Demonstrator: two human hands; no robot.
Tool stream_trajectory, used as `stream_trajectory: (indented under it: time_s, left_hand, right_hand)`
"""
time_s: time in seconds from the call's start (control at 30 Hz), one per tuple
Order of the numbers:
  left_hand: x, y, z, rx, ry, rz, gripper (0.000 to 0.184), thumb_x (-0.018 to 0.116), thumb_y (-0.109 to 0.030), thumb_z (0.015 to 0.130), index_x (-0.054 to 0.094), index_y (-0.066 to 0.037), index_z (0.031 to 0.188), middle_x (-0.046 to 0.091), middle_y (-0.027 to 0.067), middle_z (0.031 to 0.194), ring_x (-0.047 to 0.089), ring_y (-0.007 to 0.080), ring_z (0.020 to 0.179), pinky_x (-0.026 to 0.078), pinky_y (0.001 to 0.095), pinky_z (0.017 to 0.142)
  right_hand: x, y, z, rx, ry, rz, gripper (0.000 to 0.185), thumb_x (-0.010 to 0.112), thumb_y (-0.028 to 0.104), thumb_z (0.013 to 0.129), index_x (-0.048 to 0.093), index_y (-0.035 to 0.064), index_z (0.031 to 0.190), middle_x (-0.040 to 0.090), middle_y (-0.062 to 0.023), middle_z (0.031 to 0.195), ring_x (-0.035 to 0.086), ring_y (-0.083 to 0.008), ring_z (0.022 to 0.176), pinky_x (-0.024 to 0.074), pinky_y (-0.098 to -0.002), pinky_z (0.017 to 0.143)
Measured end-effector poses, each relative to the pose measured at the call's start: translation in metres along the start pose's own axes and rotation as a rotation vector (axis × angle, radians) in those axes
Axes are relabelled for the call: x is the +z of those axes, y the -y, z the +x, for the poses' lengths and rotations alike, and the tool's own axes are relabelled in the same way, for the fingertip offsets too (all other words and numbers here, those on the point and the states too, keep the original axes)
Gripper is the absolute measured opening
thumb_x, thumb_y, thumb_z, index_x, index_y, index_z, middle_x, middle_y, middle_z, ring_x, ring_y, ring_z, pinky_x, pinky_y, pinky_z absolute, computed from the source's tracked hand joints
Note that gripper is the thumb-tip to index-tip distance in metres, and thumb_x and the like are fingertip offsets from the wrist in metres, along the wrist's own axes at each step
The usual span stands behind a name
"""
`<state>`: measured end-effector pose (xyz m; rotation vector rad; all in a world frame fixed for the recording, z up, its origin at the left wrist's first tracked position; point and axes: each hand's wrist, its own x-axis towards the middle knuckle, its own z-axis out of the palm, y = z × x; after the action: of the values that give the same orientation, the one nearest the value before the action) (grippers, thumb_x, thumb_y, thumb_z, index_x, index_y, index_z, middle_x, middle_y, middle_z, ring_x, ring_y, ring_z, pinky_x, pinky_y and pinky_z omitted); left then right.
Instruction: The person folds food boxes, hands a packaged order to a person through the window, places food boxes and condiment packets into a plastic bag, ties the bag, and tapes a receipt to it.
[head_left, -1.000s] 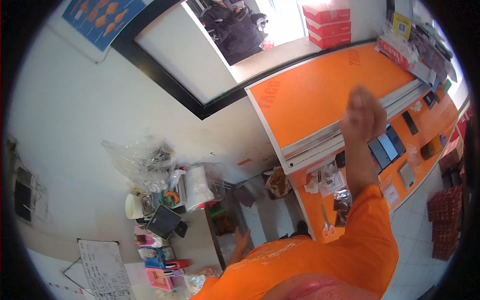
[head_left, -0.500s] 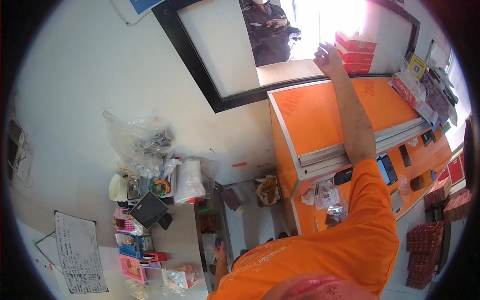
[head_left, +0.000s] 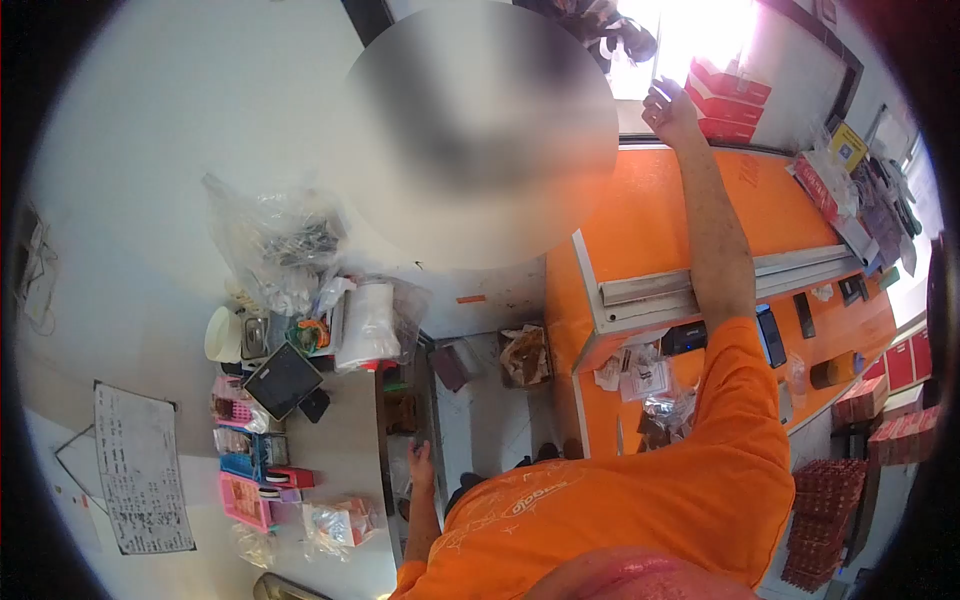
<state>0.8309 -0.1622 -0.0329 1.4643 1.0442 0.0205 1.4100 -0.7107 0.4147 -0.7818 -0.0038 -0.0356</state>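
Note:
My right hand [head_left: 672, 112] is stretched out at the service window beyond the orange counter, its fingers loosely bent and apart with nothing visible in them. Just right of it stands a stack of red and white boxes [head_left: 725, 100]. Across the window is a person in dark clothing [head_left: 585, 22], mostly hidden by a large round blur. Low at my left side, my left hand [head_left: 421, 466] is open beside the edge of the grey table [head_left: 345, 450], and I see nothing in it. The orange counter [head_left: 670, 205] lies under my right forearm.
Phones [head_left: 771, 336] and plastic packets [head_left: 645, 380] lie on the counter's lower shelf. The side table carries a dark tablet [head_left: 283, 381], a pink basket [head_left: 245, 500] and plastic bags [head_left: 370, 325]. A carton [head_left: 524, 356] stands on the floor; stacked red trays [head_left: 825, 510] are at right.
The view has shifted, and a round blur now covers part of the window. My left hand has opened; the small blue thing at it before is out of sight. My right hand stays by the boxes.

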Motion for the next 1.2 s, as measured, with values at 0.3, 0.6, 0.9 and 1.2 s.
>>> stream_trajectory:
  time_s: [0.3,0.6,0.9,1.2]
  left_hand:
    - [-0.027,-0.019,-0.027,0.0,0.004,-0.114,0.082,0.066,-0.044,0.092,0.028,-0.006,0.154,0.049,0.0185,0.145,0.043,0.0266,0.134,0.032,0.0363,0.109]
    - [-0.053,-0.006,-0.03,-0.055,-0.041,-0.077,0.079,0.064,-0.047,0.092,0.031,-0.008,0.153,0.05,0.0144,0.146,0.047,0.0244,0.129,0.038,0.0325,0.098]
    - [-0.066,0.008,-0.04,0.185,0.027,-0.146,0.073,0.065,-0.033,0.096,0.031,0.0,0.152,0.042,0.0193,0.151,0.04,0.0271,0.14,0.031,0.0365,0.115]
    - [-0.136,-0.238,-0.219,1.338,-0.219,0.188,0.075,0.079,-0.031,0.081,0.045,-0.005,0.143,0.055,0.0161,0.138,0.048,0.0338,0.131,0.034,0.0485,0.112]
  right_hand:
    - [0.028,-0.001,-0.042,0.033,-0.026,0.016,0.033,0.063,0.035,0.094,0.056,0.0076,0.112,0.056,-0.0051,0.093,0.054,-0.016,0.071,0.0402,-0.0277,0.056]
    - [0.055,-0.007,-0.048,0.07,-0.083,-0.228,0.081,0.059,0.071,0.085,0.054,0.0016,0.127,0.058,-0.0089,0.107,0.058,-0.02,0.082,0.0473,-0.0325,0.065]
    - [0.032,-0.038,-0.02,-0.494,-0.083,-0.505,0.027,0.071,0.032,0.089,0.058,0.0091,0.095,0.056,-0.0008,0.082,0.054,-0.0123,0.065,0.0434,-0.0258,0.053]
    - [0.248,-0.213,-0.392,-0.001,1.171,-1.2,0.014,0.063,0.01,0.089,0.064,-0.0018,0.096,0.067,-0.0108,0.094,0.067,-0.0193,0.082,0.054,-0.0313,0.066]
